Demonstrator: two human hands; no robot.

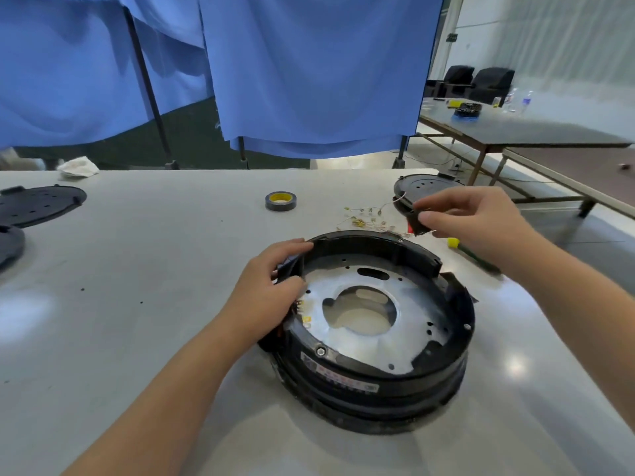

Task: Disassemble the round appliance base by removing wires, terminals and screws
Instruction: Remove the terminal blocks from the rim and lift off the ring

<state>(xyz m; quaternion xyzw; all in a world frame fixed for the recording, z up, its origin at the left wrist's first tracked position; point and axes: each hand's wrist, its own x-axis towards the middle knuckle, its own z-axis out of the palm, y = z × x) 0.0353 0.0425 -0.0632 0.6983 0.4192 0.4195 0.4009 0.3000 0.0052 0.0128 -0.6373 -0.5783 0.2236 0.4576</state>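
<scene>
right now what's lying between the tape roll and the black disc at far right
In the head view, a scatter of small loose wires and terminals lies on the table between the tape roll and the black disc.

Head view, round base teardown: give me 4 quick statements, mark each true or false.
1. The left hand grips the rim of the round base. True.
2. The right hand is empty. False: its fingers pinch a small black part, held above the table.
3. The tape roll sits inside the base. False: it lies on the table beyond it.
4. Loose small wires and terminals lie on the table behind the base. True.
</scene>
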